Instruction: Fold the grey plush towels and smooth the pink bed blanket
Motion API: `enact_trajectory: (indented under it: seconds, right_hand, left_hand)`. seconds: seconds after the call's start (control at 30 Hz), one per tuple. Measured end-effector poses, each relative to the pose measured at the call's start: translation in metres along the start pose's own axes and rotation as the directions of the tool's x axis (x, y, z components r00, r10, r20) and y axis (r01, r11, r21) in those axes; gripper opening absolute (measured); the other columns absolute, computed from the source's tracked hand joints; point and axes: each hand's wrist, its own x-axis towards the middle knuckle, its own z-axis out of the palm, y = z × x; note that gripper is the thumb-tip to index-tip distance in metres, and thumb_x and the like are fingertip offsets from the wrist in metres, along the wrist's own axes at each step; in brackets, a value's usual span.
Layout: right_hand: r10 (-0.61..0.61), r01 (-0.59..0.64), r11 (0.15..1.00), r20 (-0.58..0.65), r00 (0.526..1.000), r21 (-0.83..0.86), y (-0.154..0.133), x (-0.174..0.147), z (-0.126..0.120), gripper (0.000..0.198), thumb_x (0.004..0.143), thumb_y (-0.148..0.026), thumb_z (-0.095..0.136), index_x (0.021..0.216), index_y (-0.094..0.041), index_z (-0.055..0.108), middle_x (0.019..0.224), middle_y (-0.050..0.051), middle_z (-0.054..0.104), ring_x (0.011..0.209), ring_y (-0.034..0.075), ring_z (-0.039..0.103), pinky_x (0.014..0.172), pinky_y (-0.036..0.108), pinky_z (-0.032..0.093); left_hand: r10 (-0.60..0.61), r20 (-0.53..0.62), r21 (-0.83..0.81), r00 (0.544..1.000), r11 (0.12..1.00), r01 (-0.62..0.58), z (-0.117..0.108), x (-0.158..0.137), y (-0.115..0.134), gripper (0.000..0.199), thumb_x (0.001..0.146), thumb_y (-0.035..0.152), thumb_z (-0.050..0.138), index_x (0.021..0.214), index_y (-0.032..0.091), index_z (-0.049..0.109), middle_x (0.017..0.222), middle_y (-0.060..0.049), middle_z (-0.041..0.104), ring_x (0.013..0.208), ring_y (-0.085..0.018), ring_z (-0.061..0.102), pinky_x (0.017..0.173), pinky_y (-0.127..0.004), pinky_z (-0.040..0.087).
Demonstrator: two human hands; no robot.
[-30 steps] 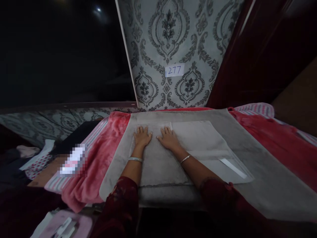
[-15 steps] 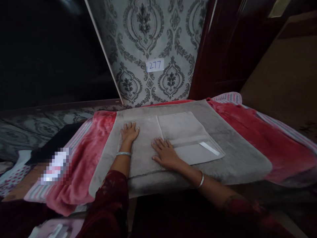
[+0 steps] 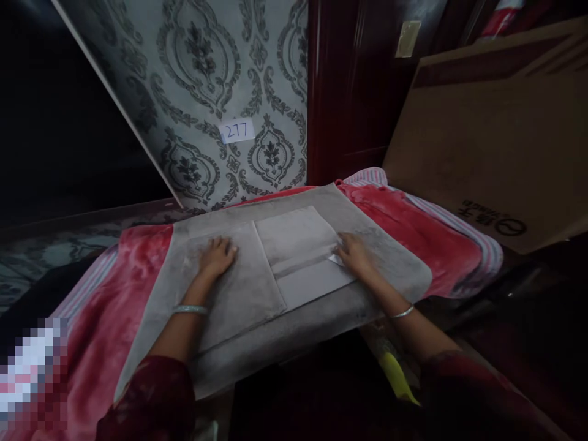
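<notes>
While the left hand [image 3: 217, 257] rests flat-ish on the grey panel [image 3: 245, 272] of the folded cloth piece, the right hand [image 3: 357, 256] is at that piece's far right edge, over the end of a white strip [image 3: 335, 260]. Left fingers: slightly spread and a bit bent, laid on the fabric, nothing pinched. Right fingers: bent and angled inward at the edge; can't tell if they grip the edge or only touch it.

Position: the piece lies on a larger grey cloth [image 3: 399, 264], which sits on a red blanket [image 3: 443, 248] with a striped border [image 3: 490, 252].

Status, my read: left side looks done, its panel lying flat with a straight edge lapping the pale panel [image 3: 294, 237]. Right side looks undone: the pale panel is exposed, lying open with a crosswise band, not covered by anything but the right hand at its edge. Big grey cloth underneath is spread out, with no fold visible on its right part. Left panel reads fairly smooth; underside of the piece is hidden, so no call on that.
</notes>
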Motion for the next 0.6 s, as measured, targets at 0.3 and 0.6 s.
enact_trajectory:
  seconds: [0.3, 0.6]
  right_hand:
    - [0.206, -0.221, 0.974, 0.223, 0.953, 0.046, 0.027, 0.028, -0.006, 0.044, 0.092, -0.032, 0.063, 0.131, -0.013, 0.068, 0.125, 0.016, 0.072, 0.115, 0.028, 0.067, 0.094, 0.033, 0.049]
    - [0.054, -0.48, 0.528, 0.536, 0.843, 0.701, 0.014, 0.042, -0.023, 0.025, 0.08, -0.025, 0.062, 0.101, -0.015, 0.07, 0.085, 0.009, 0.076, 0.072, 0.022, 0.07, 0.071, 0.033, 0.058]
  left_hand:
    - [0.299, 0.05, 0.038, 0.953, 0.953, -0.301, 0.038, -0.041, 0.079, 0.062, 0.103, 0.049, 0.035, 0.161, 0.026, 0.036, 0.172, -0.008, 0.024, 0.16, -0.03, 0.017, 0.127, -0.06, 0.016]
    - [0.325, 0.016, -0.017, 0.945, 0.946, -0.325, 0.038, -0.047, 0.072, 0.062, 0.104, 0.049, 0.036, 0.16, 0.025, 0.037, 0.171, -0.01, 0.028, 0.159, -0.031, 0.021, 0.126, -0.061, 0.018]
